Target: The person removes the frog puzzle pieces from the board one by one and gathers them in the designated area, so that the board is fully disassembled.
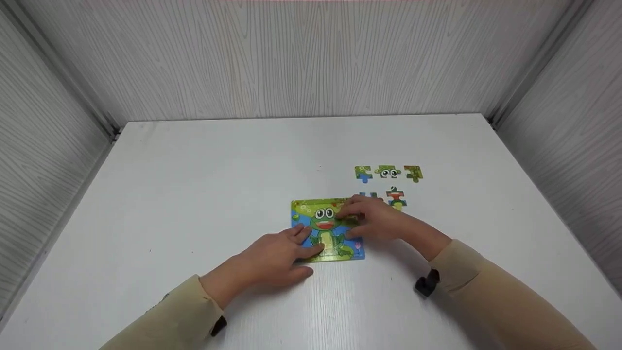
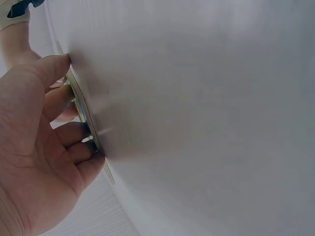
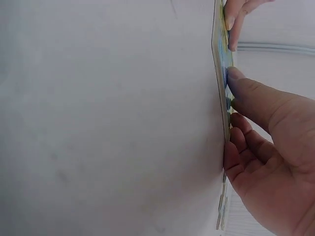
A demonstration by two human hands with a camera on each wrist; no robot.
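A frog picture puzzle board [image 1: 301, 208] lies flat on the white table, with a green, blue and yellow print showing. My left hand [image 1: 277, 255] rests over its lower left part in the head view, fingers extended onto the picture and thumb beside the near edge. From the right, my right hand [image 1: 379, 218] reaches over the board's upper right, its bent, spread fingertips on the picture. In the right wrist view the thumb [image 3: 248, 93] touches the board's face, and the other fingers lie along it. My right hand hides part of the frog's side.
Loose puzzle pieces lie beyond the board to the right: a corner piece [image 1: 363, 172], an eyes piece [image 1: 388, 172], another corner piece [image 1: 414, 172] and a mouth piece [image 1: 396, 197]. A blue and green piece [image 1: 373, 195] is partly behind my right hand. Grained panels [image 1: 301, 58] enclose the table.
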